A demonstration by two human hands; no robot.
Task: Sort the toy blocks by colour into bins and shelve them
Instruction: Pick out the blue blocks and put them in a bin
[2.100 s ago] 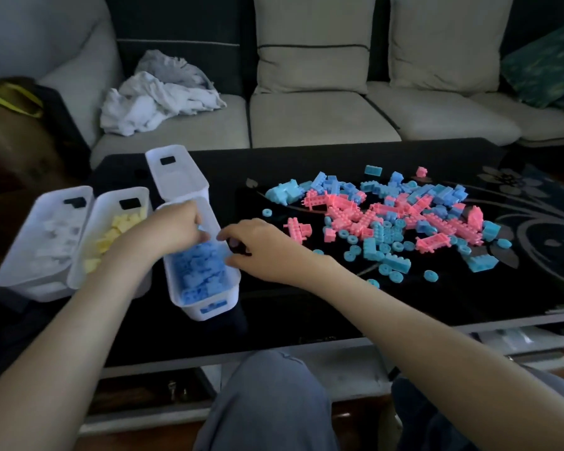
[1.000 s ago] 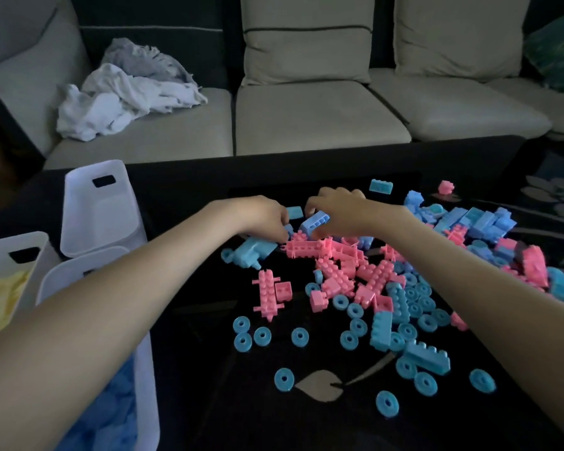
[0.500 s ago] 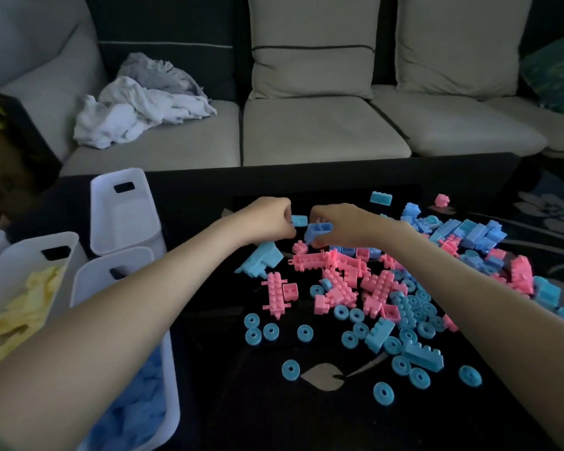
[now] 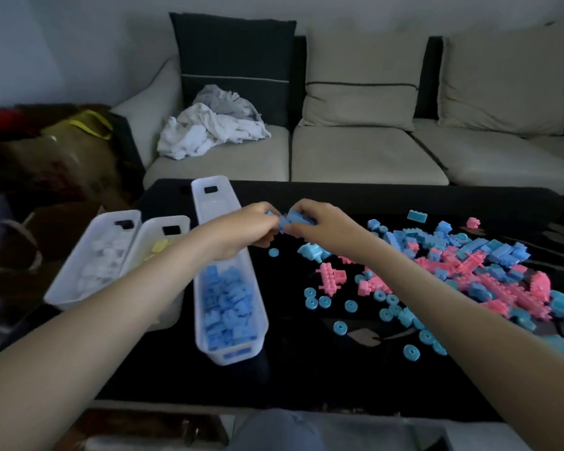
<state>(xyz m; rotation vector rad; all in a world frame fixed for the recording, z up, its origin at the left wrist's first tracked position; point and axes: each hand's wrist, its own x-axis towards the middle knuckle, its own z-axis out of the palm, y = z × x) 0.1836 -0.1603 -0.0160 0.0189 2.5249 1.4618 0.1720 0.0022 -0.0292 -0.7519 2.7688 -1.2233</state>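
While the right grip pinches a blue block with curled fingers, the left grip pinches a smaller blue piece just beside it, above the bin of blue blocks. Loose pink and blue blocks lie scattered to the right on the black desk.

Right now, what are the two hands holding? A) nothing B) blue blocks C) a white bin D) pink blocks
B: the left hand and right hand meet above the black table, each pinching the blue blocks between them. The pink blocks all lie on the table.
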